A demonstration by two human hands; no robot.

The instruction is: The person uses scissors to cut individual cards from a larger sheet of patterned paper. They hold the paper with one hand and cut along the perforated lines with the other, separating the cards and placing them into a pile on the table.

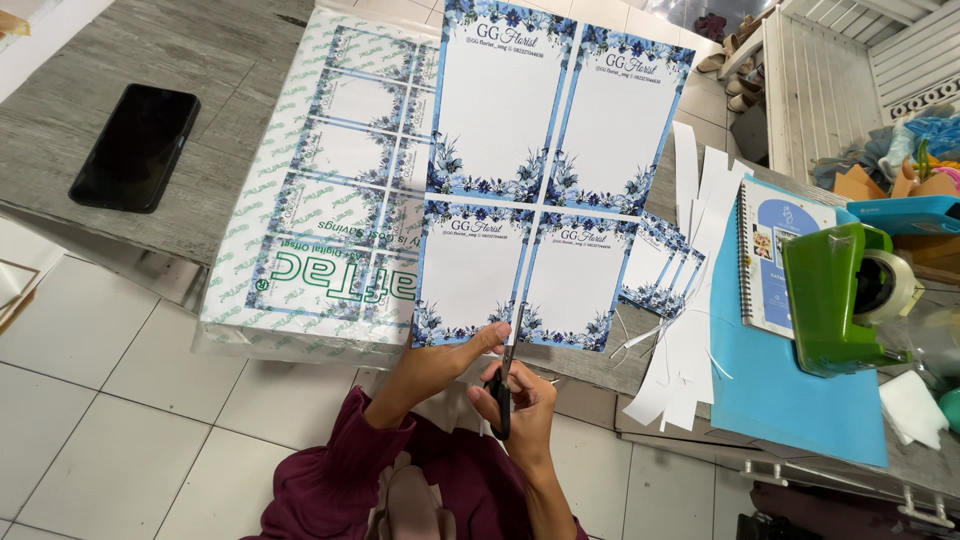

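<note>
I have the printed sheet (pixel 530 180) of four blue-flowered cards held out over the table (pixel 120 60) edge, my left hand (pixel 440 362) pinching its bottom margin, fingers closed on the paper. My right hand (pixel 522 405) grips the scissors (pixel 505 385), blades just entering the white gap between the two lower cards. I judge the cut barely begun: all four cards are joined. Finished cards (pixel 660 270) and white offcut strips (pixel 690 340) lie to the right. Room is tight there; the wrapped paper ream (pixel 320 220) sits just left, touching the sheet.
</note>
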